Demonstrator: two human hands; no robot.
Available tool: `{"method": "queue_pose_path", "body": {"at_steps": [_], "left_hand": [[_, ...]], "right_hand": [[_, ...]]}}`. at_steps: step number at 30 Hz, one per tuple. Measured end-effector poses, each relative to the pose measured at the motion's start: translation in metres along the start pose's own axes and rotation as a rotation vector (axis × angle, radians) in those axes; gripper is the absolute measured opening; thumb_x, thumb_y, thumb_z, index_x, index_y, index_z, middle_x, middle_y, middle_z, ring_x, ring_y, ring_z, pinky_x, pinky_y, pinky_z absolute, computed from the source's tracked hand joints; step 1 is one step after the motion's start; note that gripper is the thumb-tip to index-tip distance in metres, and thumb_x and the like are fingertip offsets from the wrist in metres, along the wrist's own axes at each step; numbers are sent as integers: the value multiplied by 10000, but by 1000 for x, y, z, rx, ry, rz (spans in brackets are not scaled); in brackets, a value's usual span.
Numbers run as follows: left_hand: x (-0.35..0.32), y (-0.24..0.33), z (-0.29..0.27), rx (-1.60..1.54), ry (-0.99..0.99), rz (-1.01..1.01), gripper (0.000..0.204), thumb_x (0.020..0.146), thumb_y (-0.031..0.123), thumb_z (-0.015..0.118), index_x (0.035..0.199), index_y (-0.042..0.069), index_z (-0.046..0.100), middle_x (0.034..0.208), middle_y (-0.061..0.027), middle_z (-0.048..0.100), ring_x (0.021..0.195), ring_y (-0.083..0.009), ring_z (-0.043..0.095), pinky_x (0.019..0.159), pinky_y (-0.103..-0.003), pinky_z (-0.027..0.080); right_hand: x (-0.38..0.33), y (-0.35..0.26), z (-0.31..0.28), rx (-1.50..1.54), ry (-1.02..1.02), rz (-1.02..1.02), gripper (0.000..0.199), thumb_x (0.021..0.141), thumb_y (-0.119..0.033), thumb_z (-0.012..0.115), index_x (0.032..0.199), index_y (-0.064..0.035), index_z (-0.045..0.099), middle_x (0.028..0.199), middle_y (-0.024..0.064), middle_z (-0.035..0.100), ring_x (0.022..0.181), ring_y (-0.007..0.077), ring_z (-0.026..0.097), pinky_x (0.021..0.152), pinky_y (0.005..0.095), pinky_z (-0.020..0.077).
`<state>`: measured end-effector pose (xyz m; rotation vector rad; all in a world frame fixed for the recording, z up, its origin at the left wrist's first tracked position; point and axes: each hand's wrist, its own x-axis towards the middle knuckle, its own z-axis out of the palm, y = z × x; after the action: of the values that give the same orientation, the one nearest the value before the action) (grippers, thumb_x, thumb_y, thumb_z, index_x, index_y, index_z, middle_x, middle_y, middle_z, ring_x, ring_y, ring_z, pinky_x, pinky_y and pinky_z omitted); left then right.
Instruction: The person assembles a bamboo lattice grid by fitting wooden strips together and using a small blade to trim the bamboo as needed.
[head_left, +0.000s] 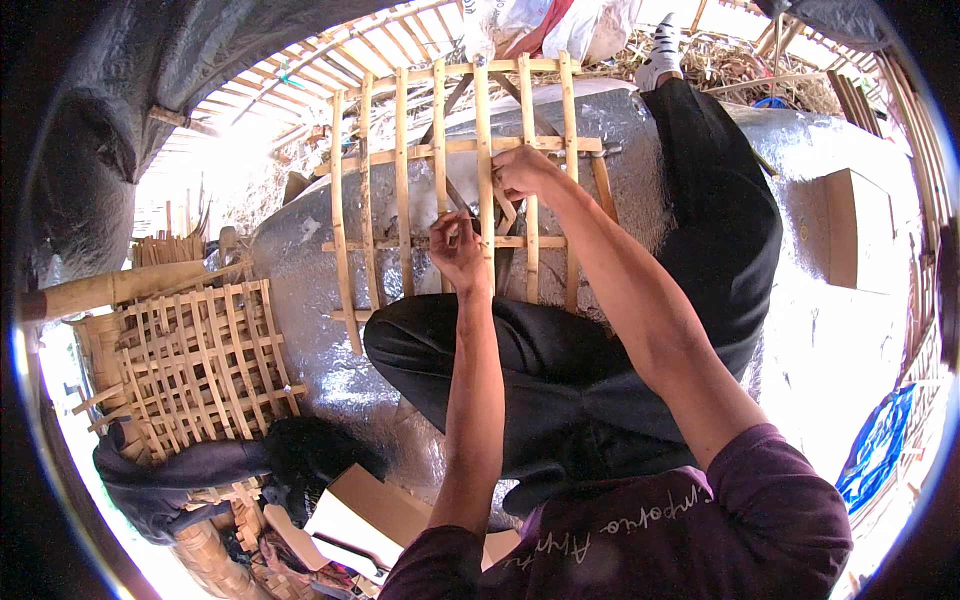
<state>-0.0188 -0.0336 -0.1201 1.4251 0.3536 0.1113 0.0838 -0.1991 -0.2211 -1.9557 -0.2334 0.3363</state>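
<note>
A lattice of pale bamboo strips point(403, 190) lies ahead of my folded legs, long slats crossed by several shorter ones. My right hand point(525, 174) is closed at one of the middle slats, and a short slanting bamboo strip point(506, 208) comes out below its fingers. Lower and to the left, my left hand point(460, 258) is raised over the lattice with its fingertips pinched together. What those fingers hold, if anything, is too small to make out. Between the hands runs a narrow dark flat piece point(458, 196), whose kind I cannot tell.
Silvery sheeting point(310, 260) covers the floor under me. At left sits a stack of finished-looking bamboo lattices point(200, 350), with dark cloth point(200, 470) and an open cardboard box point(365, 510) nearer. Another box point(858, 230) and blue plastic point(880, 445) are at right.
</note>
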Motion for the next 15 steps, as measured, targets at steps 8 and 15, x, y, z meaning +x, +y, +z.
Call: {"method": "queue_pose_path", "body": {"at_steps": [8,15], "left_hand": [[0,-5,0,-59,-3,1,117,855,48,655,933,42,569,838,-19,572,585,-69,476,509,-200,388],[1,-2,3,-36,-5,-20,134,867,82,658,962,76,564,825,-7,569,565,-68,469,482,-196,352]], "right_hand": [[-9,-15,1,274,86,171,316,772,100,532,1049,-18,630,786,47,621,651,149,634,540,261,557],[-7,-19,-9,382,51,232,362,773,114,547,1115,8,599,805,70,618,643,156,614,554,251,544]]}}
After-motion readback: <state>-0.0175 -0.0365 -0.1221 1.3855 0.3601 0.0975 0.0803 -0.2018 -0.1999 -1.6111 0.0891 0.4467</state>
